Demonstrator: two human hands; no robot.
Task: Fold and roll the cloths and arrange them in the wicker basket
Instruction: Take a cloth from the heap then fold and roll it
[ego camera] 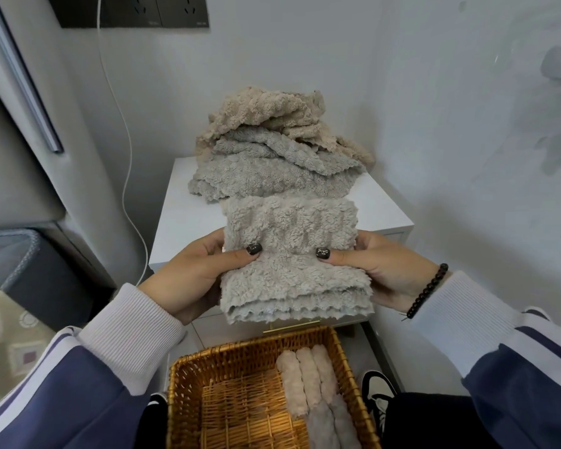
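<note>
The left part of the wicker basket [188, 377] lay bare down to its woven floor, open from above, while rolled cloths [308, 380] filled its right side against the wall. Directly over the basket's far rim hung the folded grey cloth [292, 254], blocking the straight path forward. On the white table [175, 222], a tall pile of cloths [272, 150] took up the back, leaving bare strips at the front left and right edges. A white cable [127, 157] hung beside the table's left edge.
</note>
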